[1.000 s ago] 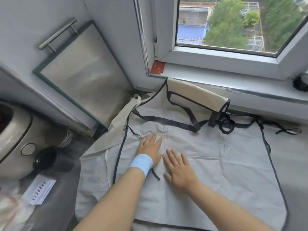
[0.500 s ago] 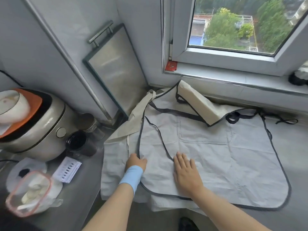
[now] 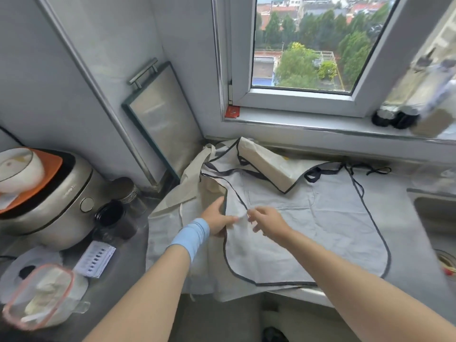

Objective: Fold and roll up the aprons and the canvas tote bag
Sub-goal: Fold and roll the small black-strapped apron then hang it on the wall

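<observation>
A pale grey apron [image 3: 320, 233] with dark trim lies spread on the counter, its ties trailing toward the window. Under it lies a beige cloth [image 3: 172, 193], showing at the left. A rolled beige bundle [image 3: 266, 166] rests on the apron's far edge by the wall. My left hand [image 3: 217, 218] grips the apron's left trimmed edge and lifts it off the beige cloth. My right hand [image 3: 266, 220] hovers just right of it over the apron, fingers loosely bent, pinching at the fabric fold near the thin dark strap.
A rice cooker [image 3: 47, 201] with a bowl on top stands at the left, beside dark jars [image 3: 113, 218]. A metal tray [image 3: 162, 119] leans in the corner. A plastic container [image 3: 37, 294] sits at the near left. A sink [image 3: 436, 218] lies at the right.
My left hand has lifted the apron's left edge up and inward. My right hand has risen from lying flat on the cloth and moved toward the left hand. The camera has tilted up.
</observation>
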